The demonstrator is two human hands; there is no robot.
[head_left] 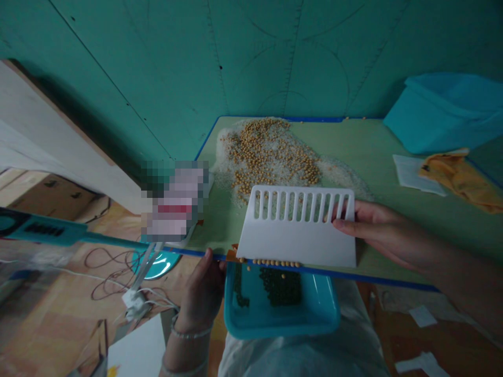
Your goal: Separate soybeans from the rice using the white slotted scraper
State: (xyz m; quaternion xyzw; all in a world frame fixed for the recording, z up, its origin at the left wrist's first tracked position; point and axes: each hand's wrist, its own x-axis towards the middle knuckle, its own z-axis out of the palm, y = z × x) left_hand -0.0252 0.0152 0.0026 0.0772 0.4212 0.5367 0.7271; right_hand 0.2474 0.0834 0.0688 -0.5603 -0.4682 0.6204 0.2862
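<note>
My right hand (377, 230) grips the right end of a white slotted scraper (298, 235), which lies flat near the table's front edge. A row of yellow beans (275, 262) sits at the scraper's lower edge, right at the table's blue rim. Below the edge my left hand (204, 293) holds a teal tray (318, 314) by its left rim; dark green beans (281, 285) lie inside it. Further back on the green table (377, 152) spreads a pile of yellow beans mixed with white grains (271, 157).
A teal bin (444, 112) stands at the back right, with an orange cloth (459, 178) and a white paper (412, 173) in front of it. A teal bar (58, 233) juts left. Cables and a plug (135, 303) lie on the floor.
</note>
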